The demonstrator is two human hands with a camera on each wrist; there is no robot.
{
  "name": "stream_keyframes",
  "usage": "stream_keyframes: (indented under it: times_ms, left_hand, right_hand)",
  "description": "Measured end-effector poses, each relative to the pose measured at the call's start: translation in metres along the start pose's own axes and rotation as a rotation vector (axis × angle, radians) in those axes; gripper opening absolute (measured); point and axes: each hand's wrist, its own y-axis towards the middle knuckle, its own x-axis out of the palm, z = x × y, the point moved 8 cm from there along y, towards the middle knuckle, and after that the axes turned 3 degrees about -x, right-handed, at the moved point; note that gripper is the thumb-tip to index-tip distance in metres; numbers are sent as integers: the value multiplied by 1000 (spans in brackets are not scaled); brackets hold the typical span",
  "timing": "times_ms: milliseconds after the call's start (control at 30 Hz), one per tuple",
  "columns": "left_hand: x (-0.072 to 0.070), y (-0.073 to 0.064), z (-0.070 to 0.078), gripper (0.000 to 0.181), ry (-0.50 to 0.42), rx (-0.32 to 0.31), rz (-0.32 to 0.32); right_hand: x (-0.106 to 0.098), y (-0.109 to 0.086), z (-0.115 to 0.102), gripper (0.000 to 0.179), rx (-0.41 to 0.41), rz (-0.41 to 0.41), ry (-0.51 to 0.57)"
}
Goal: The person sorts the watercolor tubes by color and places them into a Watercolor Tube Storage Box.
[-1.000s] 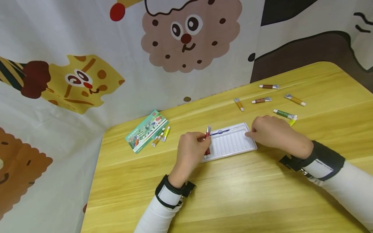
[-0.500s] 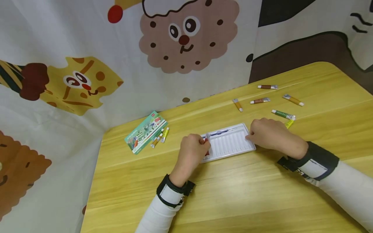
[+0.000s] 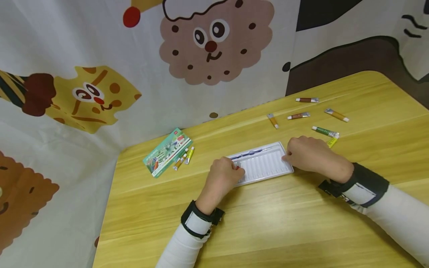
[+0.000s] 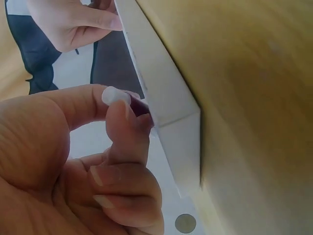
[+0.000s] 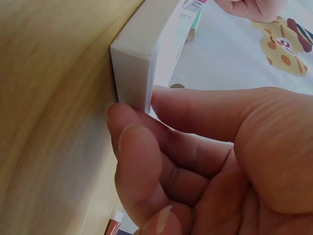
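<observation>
At the left end of the white plastic tray [image 3: 263, 166], my left hand [image 3: 221, 176] pinches a red paint tube [image 4: 139, 108] between thumb and finger. The tube's white cap [image 4: 112, 96] sticks up past the fingertips in the left wrist view, while its far end dips behind the tray wall. My right hand [image 3: 310, 154] grips the tray's right end, thumb [image 5: 195, 111] on the rim and fingers against the outer wall. A blue-handled paintbrush [image 3: 251, 153] lies in the slot along the tray's far side. The ridged slots in the tray's middle hold no tubes.
A green printed box [image 3: 167, 152] lies at the left, with two yellowish tubes [image 3: 189, 155] beside it. Several tubes lie at the back right, among them a green tube [image 3: 325, 131] and a brown tube [image 3: 307, 100]. A patterned curtain [image 3: 140, 44] hangs behind the table.
The red tube, upright-looking at the tray's left end before, has gone lower into the tray and is now mostly covered by my left hand. My right hand has stayed at the tray's right end.
</observation>
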Motion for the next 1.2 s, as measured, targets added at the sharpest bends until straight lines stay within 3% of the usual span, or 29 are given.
stream_keyframes:
  times_ms: [167, 433, 700, 933, 1200]
  left_hand:
    - [2, 1, -2, 50, 15, -14, -25]
    - [3, 2, -1, 51, 35, 27, -20]
    - [2, 4, -1, 55, 54, 17, -49]
    - [-2, 3, 4, 54, 69, 64, -40]
    - [-2, 3, 2, 49, 70, 54, -53]
  right_hand:
    - [1, 0, -1, 29, -2, -7, 3]
    - [3, 1, 0, 27, -2, -19, 10]
    - [2, 0, 0, 26, 4, -28, 11]
    - [2, 0, 2, 24, 4, -28, 21]
    - [3, 1, 2, 23, 8, -35, 26]
